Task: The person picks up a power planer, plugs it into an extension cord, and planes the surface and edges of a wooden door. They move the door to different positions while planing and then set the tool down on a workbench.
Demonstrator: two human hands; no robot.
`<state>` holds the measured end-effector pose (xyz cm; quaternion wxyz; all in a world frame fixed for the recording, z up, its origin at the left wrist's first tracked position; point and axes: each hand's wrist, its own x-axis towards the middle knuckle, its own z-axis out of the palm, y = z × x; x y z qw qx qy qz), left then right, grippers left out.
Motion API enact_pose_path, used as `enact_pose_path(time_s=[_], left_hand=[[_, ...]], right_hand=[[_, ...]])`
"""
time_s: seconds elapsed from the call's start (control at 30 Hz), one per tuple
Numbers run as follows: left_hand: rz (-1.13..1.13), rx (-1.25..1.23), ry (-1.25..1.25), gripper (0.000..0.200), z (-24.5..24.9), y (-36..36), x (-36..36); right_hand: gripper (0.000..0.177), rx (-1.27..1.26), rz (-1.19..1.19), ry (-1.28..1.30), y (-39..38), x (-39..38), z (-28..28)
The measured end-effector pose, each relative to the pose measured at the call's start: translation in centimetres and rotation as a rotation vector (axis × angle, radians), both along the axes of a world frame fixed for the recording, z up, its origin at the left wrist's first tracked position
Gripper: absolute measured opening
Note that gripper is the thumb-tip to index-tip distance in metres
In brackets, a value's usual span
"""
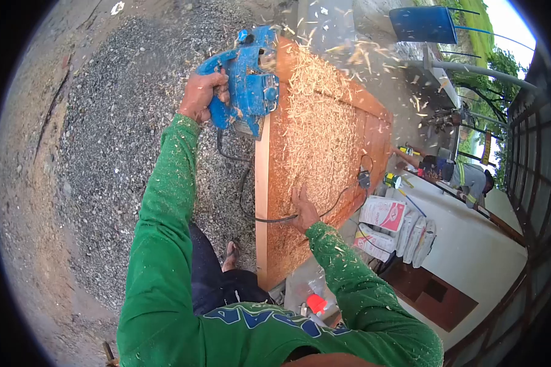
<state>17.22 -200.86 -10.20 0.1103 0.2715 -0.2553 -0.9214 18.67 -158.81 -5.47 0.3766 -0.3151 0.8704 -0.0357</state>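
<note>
My left hand is wrapped round the handle of a blue electric planer. The planer sits against the long edge of a reddish-brown wooden panel, apparently a door, near its far end. Wood shavings cover much of the panel's face, and more fly up beyond the planer. My right hand rests on the panel's nearer part, fingers stretched out among the shavings. A black power cord crosses the panel's edge and runs at or under that hand; whether it is gripped cannot be made out.
A cord connector lies on the panel. Gravel spreads to the left. Stacked bags stand right of the panel, with a red object nearer me. Another person bends over a long wooden piece at right.
</note>
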Motion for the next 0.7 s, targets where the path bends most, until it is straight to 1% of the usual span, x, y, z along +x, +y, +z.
enact_pose_path(time_s=[0.07,0.2,0.27,0.33,0.37,0.47,0.57,0.6,0.63,0.67,0.7], left_hand=[[0.009,0.019,0.011,0.003,-0.3,-0.9,-1.0],[-0.022,0.095,0.066,0.002,-0.8,-3.1,-3.0],[-0.042,0.064,0.075,0.005,-0.7,-4.7,-4.6],[-0.062,0.057,0.084,0.006,-0.6,-6.5,-6.4],[-0.064,-0.014,0.073,0.007,-0.4,-7.1,-6.8],[0.055,-0.195,-0.086,0.008,2.0,-7.2,-6.7],[0.182,-0.145,-0.051,0.008,1.3,-7.5,-2.6],[0.187,-0.156,-0.091,0.007,2.6,-7.4,0.0],[0.173,-0.166,-0.125,0.007,1.9,-7.5,2.2],[0.163,-0.174,-0.161,0.005,2.2,-7.2,4.7],[0.083,-0.187,-0.153,0.005,2.4,-7.1,7.6]], right_hand=[[0.112,-0.013,-0.015,0.007,-0.5,0.1,0.4],[0.114,0.050,-0.067,-0.006,-1.3,0.4,0.9],[0.116,0.097,-0.099,0.000,-1.9,0.6,1.3],[0.117,0.058,-0.078,-0.002,-0.6,0.4,0.2],[0.117,0.041,-0.069,-0.009,0.3,0.4,-0.3],[0.116,0.043,-0.165,-0.089,-0.3,0.5,0.3],[0.113,0.122,-0.146,-0.064,-1.8,0.5,1.7],[0.113,0.114,-0.112,-0.056,-2.5,0.8,1.7],[0.112,0.109,-0.100,-0.039,-2.8,0.9,1.8],[0.112,0.114,-0.119,-0.011,-2.4,0.9,2.2],[0.112,0.037,-0.115,-0.010,-1.1,1.0,1.3]])
